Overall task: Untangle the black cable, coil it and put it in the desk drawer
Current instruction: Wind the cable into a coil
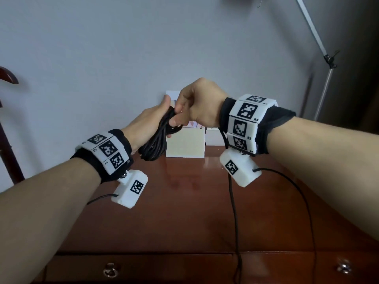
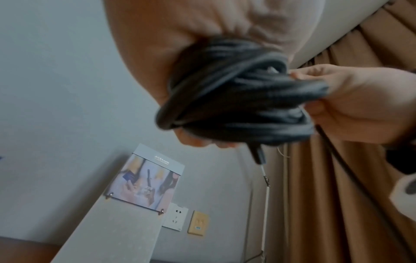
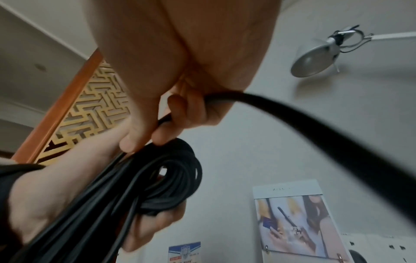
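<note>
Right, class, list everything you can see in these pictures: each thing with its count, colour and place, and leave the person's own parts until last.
black cable: one, black, coiled in loops, held above the desk
desk: one, reddish-brown wood, below the hands
drawer handles: two, metal, on the desk's front edge
calendar: one, pale, standing at the back of the desk against the wall
lamp: one, silver, on an arm at the right
wall sockets: two, one white and one tan, low on the wall
curtain: one, brown, right of the sockets
wrist bands: two, white with black markers
left hand: holds the coil
right hand: pinches a strand at the coil's top
</note>
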